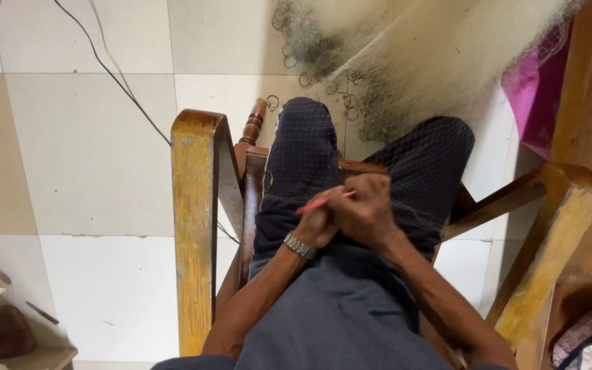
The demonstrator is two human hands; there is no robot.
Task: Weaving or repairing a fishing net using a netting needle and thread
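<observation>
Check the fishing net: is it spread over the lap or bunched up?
Spread: the fine net drapes over both knees to the floor, where its ringed edge lies; both hands, left hand and right hand, work it.

A wooden chair (194,226) stands on pale floor tiles (83,151) crossed by a black cable (114,77).

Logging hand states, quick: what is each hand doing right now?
Left hand: closed around a thin pink tool, over the fine net on the lap.
Right hand: closed, pressed against the left; its contents cannot be told.
</observation>
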